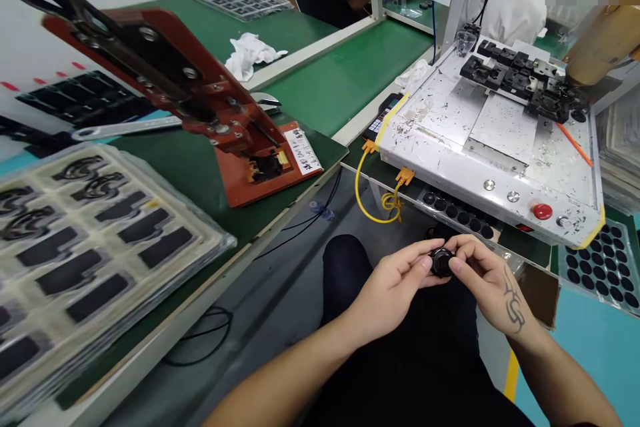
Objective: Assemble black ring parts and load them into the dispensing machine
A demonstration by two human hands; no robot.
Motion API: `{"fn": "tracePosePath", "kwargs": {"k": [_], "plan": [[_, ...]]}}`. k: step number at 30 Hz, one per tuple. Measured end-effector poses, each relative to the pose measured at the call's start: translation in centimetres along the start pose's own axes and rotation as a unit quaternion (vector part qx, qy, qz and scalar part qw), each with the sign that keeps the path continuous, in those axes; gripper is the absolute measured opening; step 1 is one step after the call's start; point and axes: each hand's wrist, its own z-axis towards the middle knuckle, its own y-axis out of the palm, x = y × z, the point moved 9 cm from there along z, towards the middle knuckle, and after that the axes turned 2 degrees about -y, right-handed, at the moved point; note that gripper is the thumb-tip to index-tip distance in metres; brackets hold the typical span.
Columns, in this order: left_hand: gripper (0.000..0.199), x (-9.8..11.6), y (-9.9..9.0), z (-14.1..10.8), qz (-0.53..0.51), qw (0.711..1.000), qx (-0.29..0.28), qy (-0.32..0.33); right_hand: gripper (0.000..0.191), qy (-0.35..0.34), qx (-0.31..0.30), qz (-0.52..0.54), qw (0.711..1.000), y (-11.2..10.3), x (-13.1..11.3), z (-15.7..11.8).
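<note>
A small round black part (441, 262) is held between both hands, above the lap. My left hand (395, 287) pinches it from the left with thumb and fingers. On the other side my right hand (483, 277), with a dark mark on its wrist, presses thumb and fingers on the same part. Just beyond the hands stands a white machine (450, 147) with a red button (542, 211) and black fixtures (520, 77) on top. Under its front edge lies a clear tray with round black pieces (453, 212).
A red toggle press (270, 167) stands on the green table at left, beside stacked trays of black parts (115, 233) and a wrench (130, 125). Yellow cable (360, 197) hangs by the machine. Another tray of discs (600, 267) is at right. People work behind.
</note>
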Motion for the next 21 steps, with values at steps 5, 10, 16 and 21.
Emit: {"fn": "tracePosePath", "kwargs": {"k": [5, 10, 16, 21], "plan": [[0.046, 0.14, 0.13, -0.15, 0.024, 1.000, 0.003, 0.018, 0.026, -0.008, 0.005, -0.005, 1.000, 0.28, -0.09, 0.17], [0.042, 0.23, 0.19, -0.17, 0.041, 0.999, 0.003, 0.023, 0.026, -0.001, 0.003, -0.010, 1.000, 0.27, 0.23, 0.18], [0.044, 0.41, 0.33, -0.24, 0.080, 0.996, -0.005, 0.035, 0.025, -0.010, 0.008, -0.011, 1.000, 0.20, 0.34, 0.16], [0.044, 0.45, 0.55, -0.42, 0.134, 0.990, -0.005, 0.048, 0.023, -0.029, 0.019, -0.035, 0.999, 0.24, 0.14, 0.01]]}}
